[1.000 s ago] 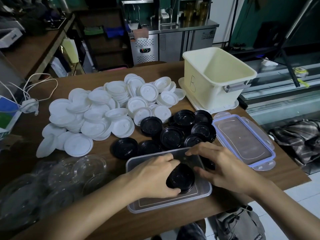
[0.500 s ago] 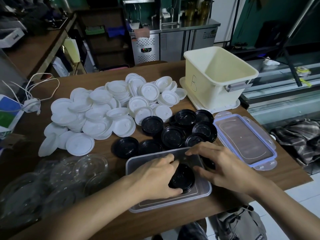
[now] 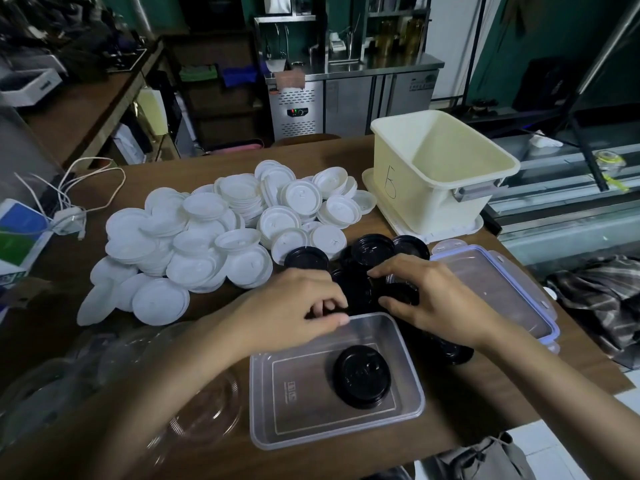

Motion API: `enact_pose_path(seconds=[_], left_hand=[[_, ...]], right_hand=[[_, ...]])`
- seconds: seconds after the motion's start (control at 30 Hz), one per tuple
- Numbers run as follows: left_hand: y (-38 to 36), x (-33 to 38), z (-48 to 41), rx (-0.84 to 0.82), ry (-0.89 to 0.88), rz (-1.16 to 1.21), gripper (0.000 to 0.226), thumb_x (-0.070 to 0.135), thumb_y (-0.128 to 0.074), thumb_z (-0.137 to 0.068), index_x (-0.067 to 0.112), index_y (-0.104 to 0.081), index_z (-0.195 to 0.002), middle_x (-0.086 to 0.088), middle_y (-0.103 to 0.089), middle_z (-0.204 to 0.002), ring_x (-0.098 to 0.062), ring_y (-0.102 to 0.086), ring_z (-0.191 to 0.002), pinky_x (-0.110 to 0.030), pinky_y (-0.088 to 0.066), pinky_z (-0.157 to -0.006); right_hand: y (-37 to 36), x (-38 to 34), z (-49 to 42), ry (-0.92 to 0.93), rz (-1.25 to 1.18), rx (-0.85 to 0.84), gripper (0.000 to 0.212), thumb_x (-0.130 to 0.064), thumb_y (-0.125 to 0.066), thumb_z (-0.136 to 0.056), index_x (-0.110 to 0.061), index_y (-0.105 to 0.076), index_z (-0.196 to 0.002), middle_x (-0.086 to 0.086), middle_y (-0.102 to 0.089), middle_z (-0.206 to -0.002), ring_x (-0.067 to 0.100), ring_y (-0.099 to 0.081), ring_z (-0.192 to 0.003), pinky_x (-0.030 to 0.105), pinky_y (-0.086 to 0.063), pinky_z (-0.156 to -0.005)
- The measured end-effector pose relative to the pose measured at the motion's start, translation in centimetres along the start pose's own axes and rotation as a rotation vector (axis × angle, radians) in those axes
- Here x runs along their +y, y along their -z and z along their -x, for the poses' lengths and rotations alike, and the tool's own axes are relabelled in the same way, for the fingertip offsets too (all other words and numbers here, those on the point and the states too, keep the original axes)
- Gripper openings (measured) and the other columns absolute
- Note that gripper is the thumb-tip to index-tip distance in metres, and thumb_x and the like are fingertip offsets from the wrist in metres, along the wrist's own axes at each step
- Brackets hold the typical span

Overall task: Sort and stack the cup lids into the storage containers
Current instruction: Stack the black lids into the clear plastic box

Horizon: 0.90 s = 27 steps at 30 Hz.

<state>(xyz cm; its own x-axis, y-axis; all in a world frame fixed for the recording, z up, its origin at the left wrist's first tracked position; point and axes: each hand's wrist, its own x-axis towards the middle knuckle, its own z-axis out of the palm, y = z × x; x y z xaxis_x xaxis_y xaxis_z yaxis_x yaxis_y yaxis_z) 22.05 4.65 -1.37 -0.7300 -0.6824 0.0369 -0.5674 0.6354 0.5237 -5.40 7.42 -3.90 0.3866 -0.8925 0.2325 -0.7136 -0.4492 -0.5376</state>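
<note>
I have only one view, from the camera worn on my head, facing forward and tilted steeply down over the tabletop (image 3: 194, 174). It sits close: my forearms enter from the bottom edge, and my left hand (image 3: 294, 306) and right hand (image 3: 440, 303) meet mid-frame at the black lids (image 3: 372, 252). The wide lens bows the edges and reaches the cream bin (image 3: 433, 199) at far right and the steel counter (image 3: 346, 98) across the room

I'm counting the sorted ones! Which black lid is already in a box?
The single black lid lying flat inside the clear container; the other black lids sit loose on the table.
</note>
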Motion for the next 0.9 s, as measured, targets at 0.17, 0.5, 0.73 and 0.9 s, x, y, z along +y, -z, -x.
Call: enact_pose_path(seconds=[0.17, 0.5, 0.73, 0.9], left_hand=[[0.5, -4.0, -2.5, 0.003, 0.05, -0.012, 0.02, 0.032, -0.074, -0.095, 0.029, -0.076, -0.115, 0.017, -0.063, -0.108, 0.0, -0.061, -0.097, -0.015, -0.047, -0.082], [-2.0, -6.6, -5.0, -0.133, -0.176, -0.22, 0.024, 0.036, -0.078, -0.092, 0.032, -0.078, -0.115, 0.017, -0.059, -0.123, -0.005, -0.047, -0.112, -0.022, -0.04, -0.093], [-1.9, -7.9, -4.8, -0.088, -0.177, -0.143, 0.009, 0.03, -0.08, -0.091, 0.028, -0.075, -0.097, 0.017, -0.063, -0.113, -0.005, -0.05, -0.106, -0.03, -0.049, -0.09], [-1.2, -8.1, -4.1, -0.05, -0.1, -0.038, 0.02, 0.04, -0.085, -0.083, 0.028, -0.07, -0.089, 0.017, -0.065, -0.102, -0.006, -0.051, -0.099, -0.033, -0.047, -0.086]], right_hand=[[-0.5, 1.5, -2.5, -0.047, 0.038, -0.012, 0.045, -0.022, -0.08, -0.088, -0.022, -0.066, -0.131, -0.012, -0.064, -0.125, 0.004, -0.06, -0.114, 0.02, -0.048, -0.093], [-2.5, 5.5, -6.1, -0.08, 0.348, -0.014, 0.035, -0.022, -0.077, -0.09, -0.017, -0.073, -0.124, -0.002, -0.069, -0.12, 0.023, -0.059, -0.114, 0.038, -0.055, -0.09], [-2.9, 5.6, -6.9, -0.027, 0.402, 0.007, 0.006, -0.019, -0.071, -0.09, -0.018, -0.074, -0.096, -0.004, -0.07, -0.098, 0.024, -0.063, -0.096, 0.038, -0.055, -0.071], [-2.1, 3.8, -7.2, -0.15, 0.25, 0.131, 0.012, -0.021, -0.066, -0.095, -0.018, -0.065, -0.106, -0.005, -0.059, -0.093, 0.022, -0.06, -0.082, 0.034, -0.043, -0.067]])
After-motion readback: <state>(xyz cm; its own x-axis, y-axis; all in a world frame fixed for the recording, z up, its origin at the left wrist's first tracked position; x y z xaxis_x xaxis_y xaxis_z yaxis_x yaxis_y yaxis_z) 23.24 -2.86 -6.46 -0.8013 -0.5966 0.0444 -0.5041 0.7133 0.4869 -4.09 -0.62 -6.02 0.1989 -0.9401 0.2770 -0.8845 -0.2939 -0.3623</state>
